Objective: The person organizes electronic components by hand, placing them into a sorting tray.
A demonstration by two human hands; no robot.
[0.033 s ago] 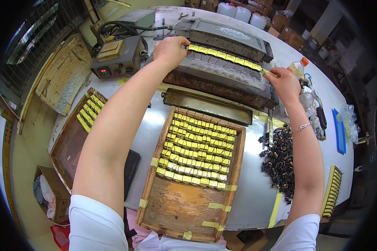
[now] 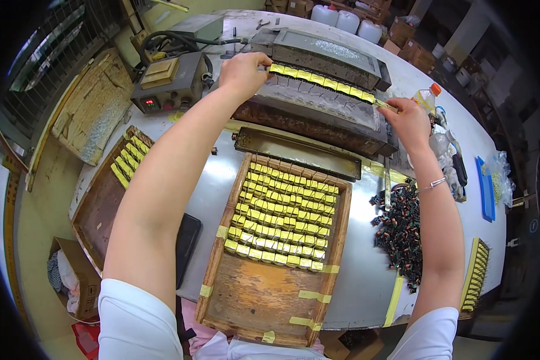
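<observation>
Level over a long metal solder bath [image 2: 324, 114], I hold a row of yellow-taped coils [image 2: 321, 81] by its two ends. My left hand [image 2: 243, 75] pinches the left end, and the fingers of my right hand [image 2: 409, 120] are closed on the thin strip at the right end. Thin dark wires hang from the coils toward the bath's silvery surface; whether they touch it I cannot tell. Nearer to me, a narrow metal trough [image 2: 294, 157] lies in front of the bath. Below it is a wooden tray [image 2: 218, 258] with several rows of similar yellow coils [image 2: 282, 216].
A control box [image 2: 168, 84] with a red display stands at the left, above a second wooden tray [image 2: 93, 222]. Loose dark coils [image 2: 399, 234] are heaped under my right forearm. Farther right are a bottle [image 2: 426, 97], a blue tray [image 2: 486, 189] and another coil row [image 2: 475, 276].
</observation>
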